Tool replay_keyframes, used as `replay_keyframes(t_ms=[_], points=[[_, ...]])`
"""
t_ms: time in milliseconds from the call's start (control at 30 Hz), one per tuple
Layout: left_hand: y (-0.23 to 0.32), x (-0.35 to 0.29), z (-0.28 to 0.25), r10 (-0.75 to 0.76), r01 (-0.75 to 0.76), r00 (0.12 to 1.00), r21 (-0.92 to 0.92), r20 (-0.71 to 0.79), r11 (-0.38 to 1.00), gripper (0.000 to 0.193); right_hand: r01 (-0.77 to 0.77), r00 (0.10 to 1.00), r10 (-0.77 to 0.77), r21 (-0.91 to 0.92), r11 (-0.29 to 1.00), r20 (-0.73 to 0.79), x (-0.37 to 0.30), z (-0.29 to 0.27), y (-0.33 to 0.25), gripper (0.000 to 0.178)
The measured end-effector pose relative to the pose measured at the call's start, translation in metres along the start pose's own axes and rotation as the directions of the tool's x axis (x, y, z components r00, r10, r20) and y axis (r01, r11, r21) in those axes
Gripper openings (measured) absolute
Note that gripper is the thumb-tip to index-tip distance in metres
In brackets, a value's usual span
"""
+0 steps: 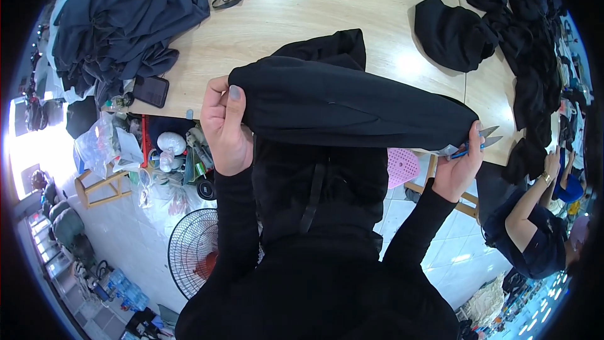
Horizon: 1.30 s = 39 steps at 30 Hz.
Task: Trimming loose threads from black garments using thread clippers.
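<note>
A black cloth piece (352,97), folded into a long band, is stretched between my two hands above the near edge of the table. My left hand (226,123) grips its left end, thumb on top and fingers curled behind. At the other end, my right hand (462,162) pinches the cloth and also holds small thread snips (487,141), whose metal blades point out to the right. Another fold of the dark cloth lies behind the band on the tabletop.
Dark garments (126,19) are heaped at the far left, near a phone (151,91). A black cloth bundle (450,34) and more black cloth (535,88) lie on the right of the wooden table (302,6). A fan (194,252) stands lower left; a co-worker (528,226) is at right.
</note>
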<state>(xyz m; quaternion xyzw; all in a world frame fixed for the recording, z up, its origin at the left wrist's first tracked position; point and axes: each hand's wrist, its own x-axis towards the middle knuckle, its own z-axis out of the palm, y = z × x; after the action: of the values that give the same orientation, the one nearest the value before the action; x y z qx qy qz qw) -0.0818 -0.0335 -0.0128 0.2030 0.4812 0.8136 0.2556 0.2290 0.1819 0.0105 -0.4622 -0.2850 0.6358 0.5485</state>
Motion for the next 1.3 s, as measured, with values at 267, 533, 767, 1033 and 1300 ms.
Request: replay_keyframes(t_ms=[267,533,767,1033,1300], points=[[0.0,0.0,-0.002,-0.045,0.044,0.998,-0.033,-0.035,0.998,0.024,0.018,1.0,-0.019,-0.033,0.999,-0.018,-0.005,-0.004,0.006,0.013],[-0.001,-0.004,-0.053,-0.365,0.284,0.93,0.535,0.049,0.796,0.054,0.221,0.974,-0.163,-0.802,0.555,0.156,0.007,-0.014,0.013,0.026],[-0.049,0.052,-0.018,-0.218,0.165,0.972,0.914,-0.087,0.372,0.038,0.684,0.709,-0.262,-0.548,0.482,0.655,0.028,0.111,0.104,0.032],[-0.001,0.055,0.001,0.264,-0.116,0.961,0.741,-0.085,0.662,0.019,0.5,0.777,-0.265,-0.303,0.812,0.572,0.063,0.103,0.024,0.018],[0.029,0.032,0.01,0.205,-0.188,0.979,0.457,0.011,0.87,0.024,0.584,0.735,-0.359,-0.268,0.766,0.575,0.056,0.039,-0.021,0.027]])
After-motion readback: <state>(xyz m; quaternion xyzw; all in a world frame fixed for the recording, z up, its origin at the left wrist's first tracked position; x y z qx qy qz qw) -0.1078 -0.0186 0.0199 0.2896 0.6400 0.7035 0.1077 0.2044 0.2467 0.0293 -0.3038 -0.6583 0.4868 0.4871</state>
